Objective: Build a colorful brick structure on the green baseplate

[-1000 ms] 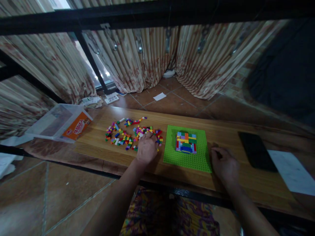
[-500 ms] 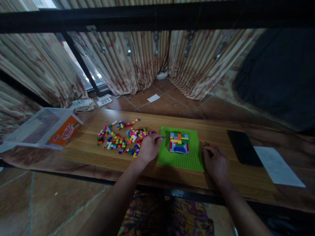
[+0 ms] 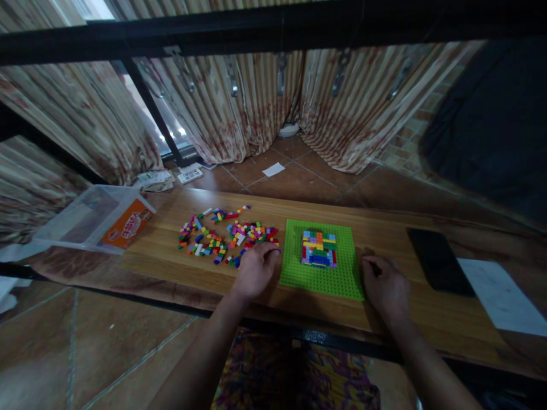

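Observation:
My left hand (image 3: 257,267) is closed in a pinch on a small blue brick (image 3: 279,251), just left of the green baseplate (image 3: 294,276). A block build of many colours (image 3: 319,249) stands on the baseplate, with blue, yellow, orange and red bricks showing. Beside the plate's right edge, my right hand (image 3: 387,285) rests with its fingers curled together; whether anything is between them is hidden. To the left, behind my left hand, lies a loose pile of colourful bricks (image 3: 248,232).
Everything sits on a wooden board (image 3: 162,265). A clear plastic bin (image 3: 81,219) with an orange label stands at the left end. On the right lie a black tablet-like slab (image 3: 440,261) and a white sheet (image 3: 502,296). A black bar (image 3: 273,31) with metal hooks crosses above.
My left hand has drawn back leftward from the baseplate's edge, still pinching the blue brick. My right hand keeps its place by the plate. The whole view has shifted slightly.

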`<state>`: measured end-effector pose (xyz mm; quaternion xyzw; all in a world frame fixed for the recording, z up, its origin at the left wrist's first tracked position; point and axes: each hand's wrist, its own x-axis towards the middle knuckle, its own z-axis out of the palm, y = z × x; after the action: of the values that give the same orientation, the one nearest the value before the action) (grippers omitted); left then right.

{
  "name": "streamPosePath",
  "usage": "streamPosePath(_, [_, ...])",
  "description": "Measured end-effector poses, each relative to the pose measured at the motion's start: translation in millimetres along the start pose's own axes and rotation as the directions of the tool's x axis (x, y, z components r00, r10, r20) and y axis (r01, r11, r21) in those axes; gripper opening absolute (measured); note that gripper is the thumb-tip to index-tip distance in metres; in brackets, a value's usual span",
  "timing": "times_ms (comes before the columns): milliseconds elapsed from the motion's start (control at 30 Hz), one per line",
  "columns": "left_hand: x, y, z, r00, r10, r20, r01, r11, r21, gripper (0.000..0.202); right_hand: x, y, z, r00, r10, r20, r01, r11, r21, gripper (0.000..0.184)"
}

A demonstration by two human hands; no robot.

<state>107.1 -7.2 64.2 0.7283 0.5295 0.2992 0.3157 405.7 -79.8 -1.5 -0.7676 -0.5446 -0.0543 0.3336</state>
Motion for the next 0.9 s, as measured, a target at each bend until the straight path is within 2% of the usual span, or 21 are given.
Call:
streamPosePath(133, [-19.7,-20.1,-22.6,0.998,-0.022,-0.064,0.029,0.993,0.117,0.017,-0.3,2.6,0.2,1.000,-0.030,0.000,0.030,1.000,0.000,0.034])
streamPosePath(333, [-36.9,-52.1,-48.2,0.971,-0.115,-0.209,0.155,0.969,0.190,0.014,-0.4,5.1,0.9,0.999,-0.050,-0.009,0.050,0.998,-0.032,0.033])
streamPosePath(467, [-41.2,-61.0,-49.3,0.961,-0.132,-0.244,0.185,0.960,0.209,0.017,-0.6,5.0,0.8,0.998,-0.055,-0.008,0.054,0.997,-0.052,0.033])
streamPosePath(633, [-39.3,-62.8,-45.3,0.942,-0.120,-0.313,0.192,0.959,0.209,0.020,-0.4,4.4,0.0,0.997,-0.072,-0.016,0.071,0.995,-0.067,0.033])
streamPosePath(900, [-33.5,-62.8,-44.6,0.917,-0.101,-0.386,0.156,0.981,0.115,0.021,-1.1,5.8,-0.1,0.995,-0.093,-0.030,0.090,0.992,-0.086,0.033])
